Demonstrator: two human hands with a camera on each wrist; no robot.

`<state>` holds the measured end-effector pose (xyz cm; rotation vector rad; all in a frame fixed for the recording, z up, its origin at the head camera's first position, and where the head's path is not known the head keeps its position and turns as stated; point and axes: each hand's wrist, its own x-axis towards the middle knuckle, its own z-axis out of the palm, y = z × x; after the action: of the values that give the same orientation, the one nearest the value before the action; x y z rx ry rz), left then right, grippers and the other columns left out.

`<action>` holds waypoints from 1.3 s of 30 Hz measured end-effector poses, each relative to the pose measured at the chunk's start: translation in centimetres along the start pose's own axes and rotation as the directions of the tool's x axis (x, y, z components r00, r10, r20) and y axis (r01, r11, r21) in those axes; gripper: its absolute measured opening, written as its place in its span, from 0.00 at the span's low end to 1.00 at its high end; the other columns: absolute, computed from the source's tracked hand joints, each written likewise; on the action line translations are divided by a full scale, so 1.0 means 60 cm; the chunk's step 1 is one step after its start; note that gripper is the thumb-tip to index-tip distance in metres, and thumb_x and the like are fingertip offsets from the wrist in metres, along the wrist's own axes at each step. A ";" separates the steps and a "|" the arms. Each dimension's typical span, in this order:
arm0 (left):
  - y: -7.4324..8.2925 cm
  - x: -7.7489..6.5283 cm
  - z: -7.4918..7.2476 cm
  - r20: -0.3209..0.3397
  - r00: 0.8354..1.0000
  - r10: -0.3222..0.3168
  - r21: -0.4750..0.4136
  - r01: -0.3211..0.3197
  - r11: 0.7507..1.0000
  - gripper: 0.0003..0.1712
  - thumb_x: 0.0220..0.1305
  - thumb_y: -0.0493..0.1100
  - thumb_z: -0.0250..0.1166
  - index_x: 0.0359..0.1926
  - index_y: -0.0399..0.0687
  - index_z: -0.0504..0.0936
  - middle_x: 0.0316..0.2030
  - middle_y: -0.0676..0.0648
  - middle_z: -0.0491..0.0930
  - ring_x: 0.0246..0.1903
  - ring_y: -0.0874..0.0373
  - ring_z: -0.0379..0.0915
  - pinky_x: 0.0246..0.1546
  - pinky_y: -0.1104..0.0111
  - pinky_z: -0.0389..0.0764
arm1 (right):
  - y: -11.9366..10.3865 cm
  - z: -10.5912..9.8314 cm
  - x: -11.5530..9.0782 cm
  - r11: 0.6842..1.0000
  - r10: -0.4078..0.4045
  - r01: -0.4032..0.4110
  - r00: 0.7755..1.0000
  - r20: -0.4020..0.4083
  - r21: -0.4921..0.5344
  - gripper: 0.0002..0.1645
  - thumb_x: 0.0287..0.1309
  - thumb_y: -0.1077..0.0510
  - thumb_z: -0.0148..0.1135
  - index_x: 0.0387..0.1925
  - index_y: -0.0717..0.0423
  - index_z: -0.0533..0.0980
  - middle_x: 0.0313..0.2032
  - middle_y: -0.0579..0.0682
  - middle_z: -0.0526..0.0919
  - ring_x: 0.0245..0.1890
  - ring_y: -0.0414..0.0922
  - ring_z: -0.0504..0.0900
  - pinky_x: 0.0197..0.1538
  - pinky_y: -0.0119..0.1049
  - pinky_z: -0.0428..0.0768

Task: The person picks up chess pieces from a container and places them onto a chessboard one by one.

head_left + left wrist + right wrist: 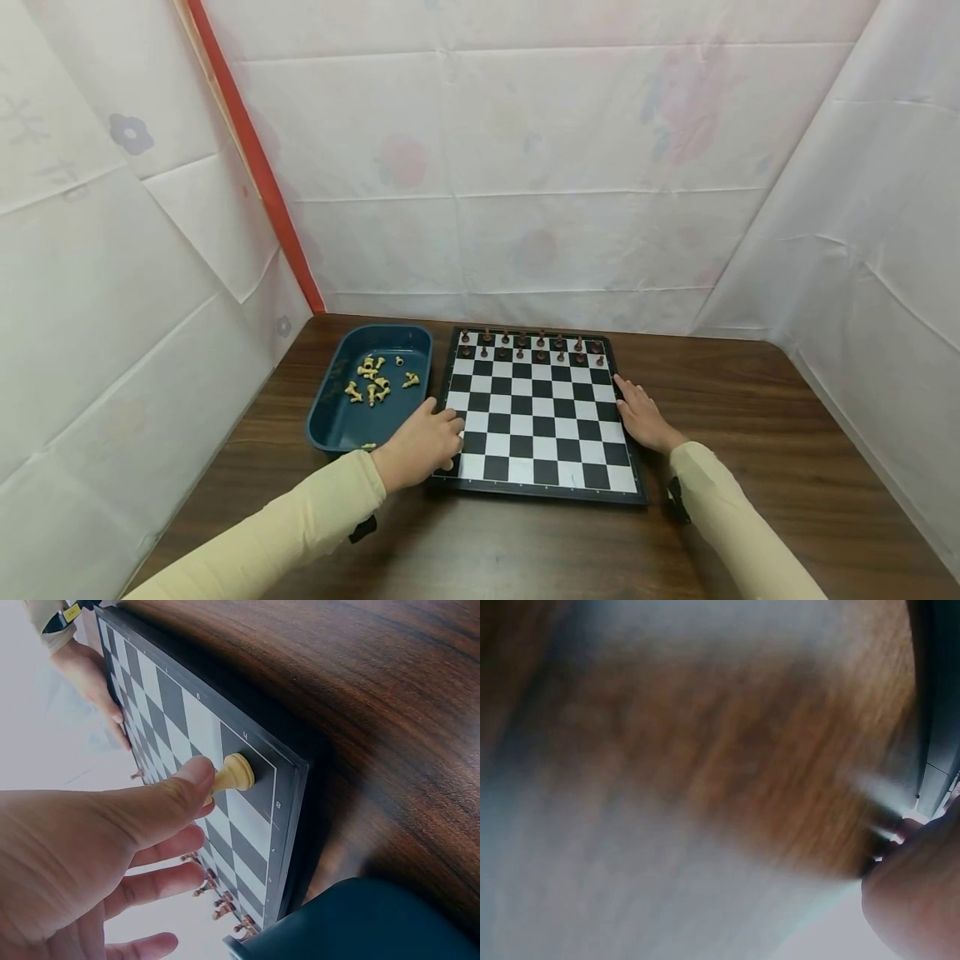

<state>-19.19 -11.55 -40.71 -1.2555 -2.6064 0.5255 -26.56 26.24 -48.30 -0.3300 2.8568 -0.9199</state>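
Note:
My left hand (420,446) pinches a cream chess piece (238,771) between thumb and index finger. Its round base shows, while the fingers hide its top. The piece is over the near left corner of a black-and-white chessboard (543,427), its base tilted toward that corner square in the left wrist view. The other left fingers are spread loosely. At the board's right edge lies my right hand (643,417), fingers extended and fingertips against the rim. Dark red chess pieces (541,355) stand in two rows along the board's far side.
Left of the board sits a blue tray (318,417) with several cream chess pieces (371,393) lying in it. My left forearm passes over its near right corner. The brown wooden table (510,542) meets white patterned sheeting (495,250) at the back and sides.

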 end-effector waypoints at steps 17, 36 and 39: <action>-0.034 -0.004 -0.022 -0.044 0.999 -0.031 0.035 0.033 0.999 0.19 0.47 0.61 0.72 0.34 0.55 0.86 0.33 0.54 0.81 0.32 0.58 0.71 0.34 0.60 0.68 | 0.006 0.003 -0.001 1.000 -0.016 0.016 1.000 -0.004 0.001 0.31 0.72 0.61 0.32 0.70 0.72 0.44 0.67 0.76 0.46 0.69 0.69 0.39 0.64 0.63 0.39; -0.154 -0.028 -0.032 -0.080 0.985 -0.150 -0.014 0.149 0.989 0.19 0.46 0.56 0.75 0.35 0.50 0.87 0.33 0.50 0.82 0.30 0.56 0.70 0.28 0.62 0.67 | 0.002 0.002 0.000 1.000 0.020 -0.020 1.000 0.005 0.012 0.31 0.72 0.60 0.31 0.71 0.70 0.43 0.68 0.75 0.44 0.69 0.70 0.38 0.64 0.64 0.38; -0.170 -0.033 -0.018 -0.064 0.984 -0.168 -0.038 0.166 0.985 0.18 0.46 0.54 0.75 0.35 0.49 0.87 0.32 0.50 0.81 0.29 0.56 0.69 0.27 0.62 0.67 | 0.003 0.003 0.001 1.000 0.022 -0.022 1.000 0.008 0.005 0.31 0.72 0.60 0.31 0.71 0.70 0.43 0.68 0.75 0.44 0.69 0.70 0.38 0.65 0.64 0.38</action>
<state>-24.89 -18.70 -35.72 -1.0313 -2.6429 0.4056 -26.59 26.24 -48.54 -0.2997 2.8447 -0.9202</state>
